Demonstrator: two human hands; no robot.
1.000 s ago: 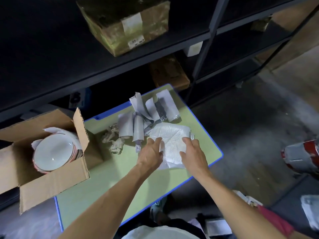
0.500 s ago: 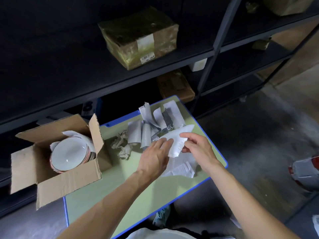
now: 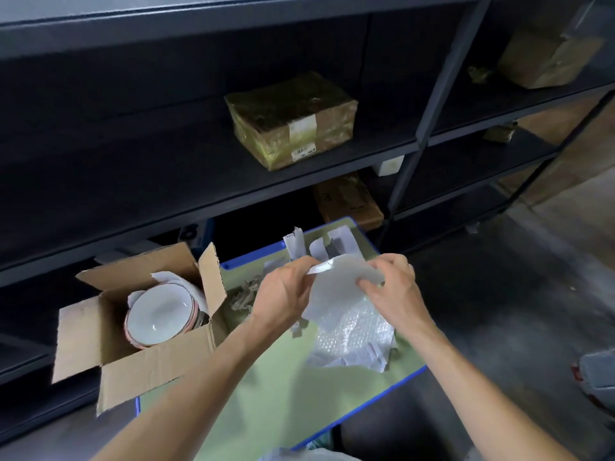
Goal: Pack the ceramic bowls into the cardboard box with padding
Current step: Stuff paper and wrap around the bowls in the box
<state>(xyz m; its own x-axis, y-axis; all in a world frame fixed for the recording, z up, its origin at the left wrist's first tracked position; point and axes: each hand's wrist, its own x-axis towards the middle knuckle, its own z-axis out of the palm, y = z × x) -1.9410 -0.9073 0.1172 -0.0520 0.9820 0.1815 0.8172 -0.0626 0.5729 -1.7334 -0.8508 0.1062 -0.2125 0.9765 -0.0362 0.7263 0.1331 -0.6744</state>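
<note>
An open cardboard box (image 3: 80,341) stands at the left end of a green table (image 3: 266,394). Inside it lies a stack of white ceramic bowls (image 3: 159,314) with pink rims, white padding tucked behind them. My left hand (image 3: 283,294) and my right hand (image 3: 392,287) both pinch the top edge of a white foam sheet (image 3: 336,291) lifted above the table. Under it a piece of bubble wrap (image 3: 352,334) lies on the table.
Paper strips (image 3: 319,247) and crumpled brown paper (image 3: 244,294) lie at the table's far side. Dark metal shelves (image 3: 166,181) rise behind, holding a wrapped parcel (image 3: 289,118) and other boxes. Concrete floor (image 3: 499,294) lies to the right.
Both hands have raised the white foam sheet off the table and off the bubble wrap. The view has tilted up, showing more of the shelves.
</note>
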